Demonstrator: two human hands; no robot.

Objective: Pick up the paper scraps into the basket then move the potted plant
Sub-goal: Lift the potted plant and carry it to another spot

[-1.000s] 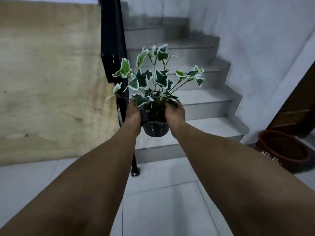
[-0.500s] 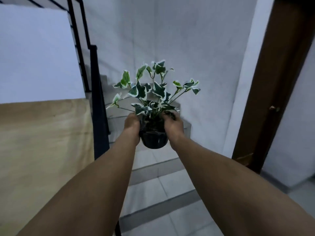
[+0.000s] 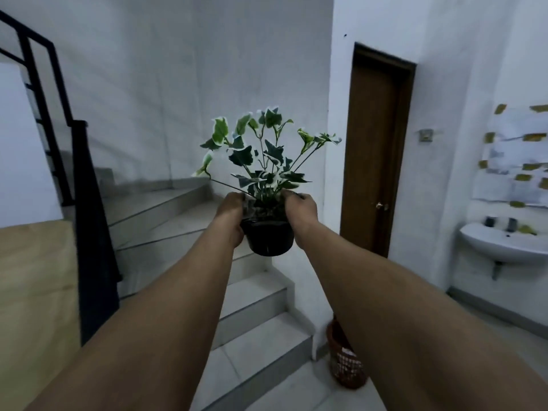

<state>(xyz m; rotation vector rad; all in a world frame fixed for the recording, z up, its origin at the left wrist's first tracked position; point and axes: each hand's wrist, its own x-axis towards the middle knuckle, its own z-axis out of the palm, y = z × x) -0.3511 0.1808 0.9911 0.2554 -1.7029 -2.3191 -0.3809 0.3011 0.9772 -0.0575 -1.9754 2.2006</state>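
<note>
I hold the potted plant [image 3: 269,237], a small black pot with green, white-edged ivy leaves, out in front of me at arm's length above the stairs. My left hand [image 3: 231,210] clasps the pot's left side and my right hand [image 3: 300,210] clasps its right side. The pot stays upright. A reddish-brown basket [image 3: 345,367] stands on the floor at the foot of the stairs, partly hidden behind my right forearm; pale scraps show through its mesh.
Grey tiled stairs [image 3: 252,304] rise ahead with a black railing [image 3: 89,232] and a wooden board [image 3: 32,292] on the left. A brown door [image 3: 373,161] is to the right, and a white wall sink [image 3: 504,241] beyond it under taped papers.
My view has lifted and turned to the right, bringing the door, the sink and the basket into sight. Both hands still carry the plant in the same grip.
</note>
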